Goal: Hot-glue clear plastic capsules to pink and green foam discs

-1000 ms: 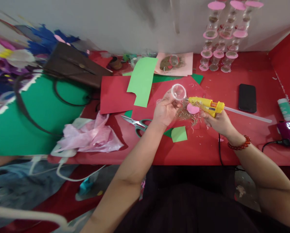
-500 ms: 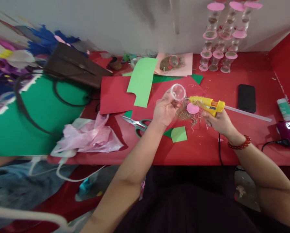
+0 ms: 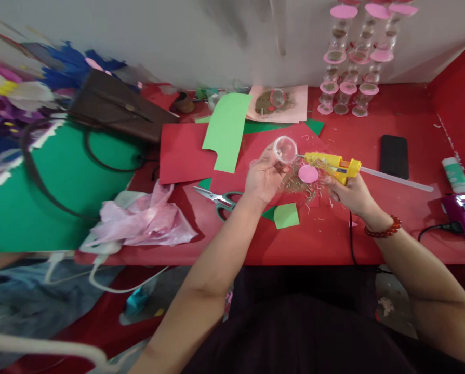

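Note:
My left hand [image 3: 264, 177] is closed round a small clear plastic cup [image 3: 284, 149], held tilted above the red table [image 3: 372, 228] with its round mouth facing up. My right hand [image 3: 349, 195] grips a yellow glue gun [image 3: 333, 166]. Its nozzle points left at the cup's rim, and a clear glue stick sticks out behind it. Just below the nozzle a pink paper disc [image 3: 308, 173] lies on a scatter of dry shreds.
Scissors [image 3: 218, 198], red and green paper sheets [image 3: 226, 130], a small green square [image 3: 286, 215] and a pink plastic bag [image 3: 142, 218] lie left of my hands. A black phone [image 3: 393, 156], a white tube [image 3: 455, 175] and a purple device [image 3: 464, 212] sit right. Strings of cups [image 3: 349, 62] hang at the back.
The cup has shifted very slightly in my left hand, and the glue gun's nozzle stays at its rim. Little else differs.

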Available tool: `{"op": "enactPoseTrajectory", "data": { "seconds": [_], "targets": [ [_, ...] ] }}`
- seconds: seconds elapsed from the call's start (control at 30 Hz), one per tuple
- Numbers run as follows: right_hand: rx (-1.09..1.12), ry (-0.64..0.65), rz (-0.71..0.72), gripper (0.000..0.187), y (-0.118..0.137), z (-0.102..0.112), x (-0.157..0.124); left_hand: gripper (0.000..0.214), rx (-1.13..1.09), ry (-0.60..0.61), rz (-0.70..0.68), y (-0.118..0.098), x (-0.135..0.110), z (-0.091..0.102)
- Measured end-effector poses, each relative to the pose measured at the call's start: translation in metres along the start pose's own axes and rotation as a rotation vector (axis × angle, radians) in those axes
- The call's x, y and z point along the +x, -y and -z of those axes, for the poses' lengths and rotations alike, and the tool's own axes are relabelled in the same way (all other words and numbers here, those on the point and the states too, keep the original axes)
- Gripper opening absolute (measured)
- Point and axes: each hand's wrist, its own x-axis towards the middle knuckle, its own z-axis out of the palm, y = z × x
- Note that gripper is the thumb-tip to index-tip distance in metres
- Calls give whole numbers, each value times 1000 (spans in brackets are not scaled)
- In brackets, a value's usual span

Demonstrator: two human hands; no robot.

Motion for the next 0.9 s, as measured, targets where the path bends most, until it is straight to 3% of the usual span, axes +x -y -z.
{"op": "enactPoseTrajectory", "data": {
  "seconds": [0.2,0.9],
  "targets": [
    [4,-4,-3,46,-3,2,1,49,-11,2,-1,0,-1,0],
    [18,-40,-7,51,-9,4,1,27,-10,-21,16,0,-2,-2]
  ]
}}
